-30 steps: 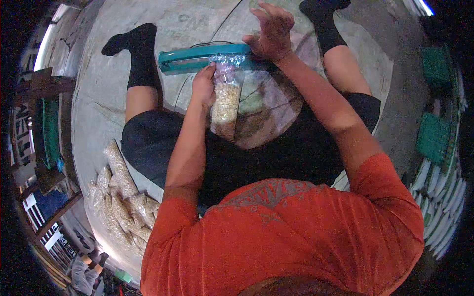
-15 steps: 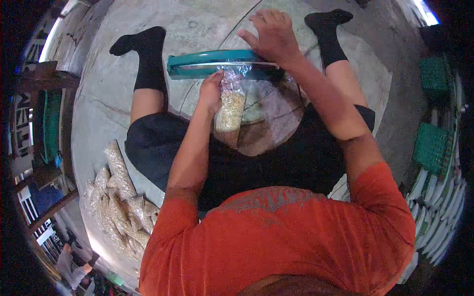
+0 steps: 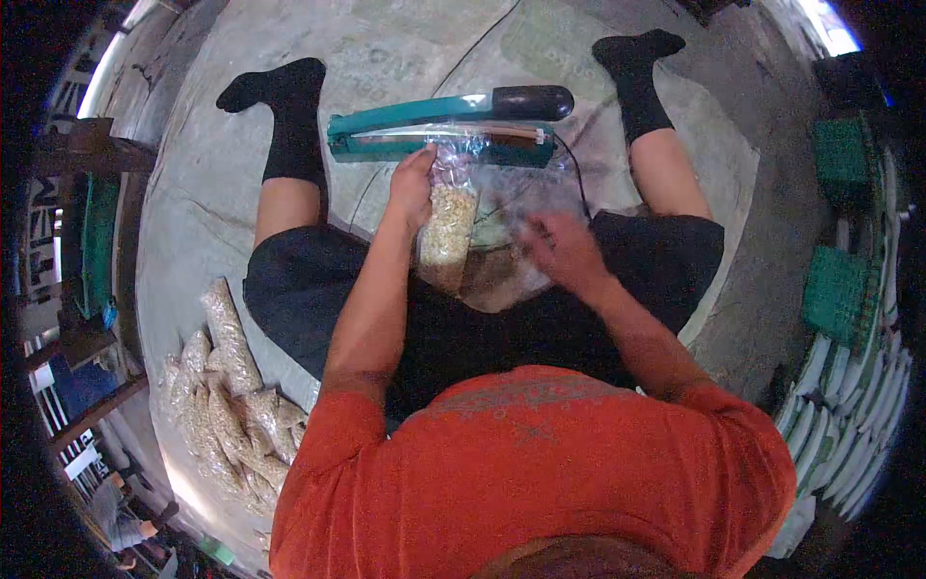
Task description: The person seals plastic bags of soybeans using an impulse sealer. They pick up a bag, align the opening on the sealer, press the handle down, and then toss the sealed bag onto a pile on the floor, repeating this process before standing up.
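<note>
My left hand (image 3: 413,191) is closed on the upper side of a clear plastic bag (image 3: 448,230) partly filled with pale, grain-like pieces. The bag's gathered top reaches the sealing strip of a green impulse sealer (image 3: 386,150) on the floor. The sealer's arm, with its black handle (image 3: 532,102), is raised a little above the base. My right hand (image 3: 564,249) is smeared by motion to the right of the bag, over clear plastic film (image 3: 511,193) between my legs. Whether its fingers hold that film is not visible.
Several filled plastic bags (image 3: 231,405) lie piled on the floor sheet at my left. My legs spread on both sides of the sealer, and its dark cord (image 3: 582,179) runs by my right thigh. Green crates (image 3: 837,289) and stacked pale packs (image 3: 854,425) stand at far right.
My right hand has left the sealer's handle and come down toward my lap. The sealer's arm has risen from its base. My left hand keeps the bag in nearly the same place.
</note>
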`<state>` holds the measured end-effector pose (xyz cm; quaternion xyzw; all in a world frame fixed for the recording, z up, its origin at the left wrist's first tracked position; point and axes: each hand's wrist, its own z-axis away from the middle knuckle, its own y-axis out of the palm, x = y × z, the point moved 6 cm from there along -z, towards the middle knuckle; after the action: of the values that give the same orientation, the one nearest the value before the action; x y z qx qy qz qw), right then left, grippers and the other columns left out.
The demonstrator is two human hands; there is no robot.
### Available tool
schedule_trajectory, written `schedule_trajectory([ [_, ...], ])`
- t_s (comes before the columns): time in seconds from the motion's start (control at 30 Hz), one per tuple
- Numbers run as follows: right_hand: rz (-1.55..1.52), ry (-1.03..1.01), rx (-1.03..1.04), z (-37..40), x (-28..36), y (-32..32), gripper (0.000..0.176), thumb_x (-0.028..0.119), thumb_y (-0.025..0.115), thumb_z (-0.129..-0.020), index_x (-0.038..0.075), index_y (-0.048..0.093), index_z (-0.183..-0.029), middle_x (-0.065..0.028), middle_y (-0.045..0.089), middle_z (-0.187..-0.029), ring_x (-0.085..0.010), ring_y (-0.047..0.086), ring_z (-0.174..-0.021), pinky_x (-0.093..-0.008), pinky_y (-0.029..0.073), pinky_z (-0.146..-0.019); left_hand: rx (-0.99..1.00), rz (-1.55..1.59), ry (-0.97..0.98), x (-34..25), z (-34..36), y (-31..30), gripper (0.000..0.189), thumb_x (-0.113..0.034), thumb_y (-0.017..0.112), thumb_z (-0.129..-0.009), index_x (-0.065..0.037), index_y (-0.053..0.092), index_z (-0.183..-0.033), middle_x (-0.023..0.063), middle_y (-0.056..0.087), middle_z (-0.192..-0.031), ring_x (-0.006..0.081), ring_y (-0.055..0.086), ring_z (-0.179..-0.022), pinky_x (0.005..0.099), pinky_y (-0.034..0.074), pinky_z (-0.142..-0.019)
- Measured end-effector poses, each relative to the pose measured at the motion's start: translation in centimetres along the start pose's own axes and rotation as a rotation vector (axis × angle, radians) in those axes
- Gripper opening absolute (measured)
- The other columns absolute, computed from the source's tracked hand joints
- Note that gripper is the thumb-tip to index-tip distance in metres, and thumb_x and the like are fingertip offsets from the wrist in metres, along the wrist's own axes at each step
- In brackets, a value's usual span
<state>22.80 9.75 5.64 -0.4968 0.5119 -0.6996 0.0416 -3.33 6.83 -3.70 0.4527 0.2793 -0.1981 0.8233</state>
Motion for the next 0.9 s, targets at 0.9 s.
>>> schedule_trajectory([
  [0.9, 0.21, 0.014, -0.083, -16.9, 0.6, 1.7, 0.059, 0.052, 0.057, -0.098, 0.007, 0.058, -0.136, -0.021, 0.056, -0.142, -0.0418, 0.048, -0.135, -0.0528, 0.022, -0.118, -0.029, -0.023, -0.003, 0.2, -0.3, -1.4, 0.029, -0.026, 0.054, -0.105, -0.001, 0.066, -0.111, 0.0115, 0.073, -0.099, 0.0235, 0.07, -0.083, 0.0403, 0.059, -0.075],
])
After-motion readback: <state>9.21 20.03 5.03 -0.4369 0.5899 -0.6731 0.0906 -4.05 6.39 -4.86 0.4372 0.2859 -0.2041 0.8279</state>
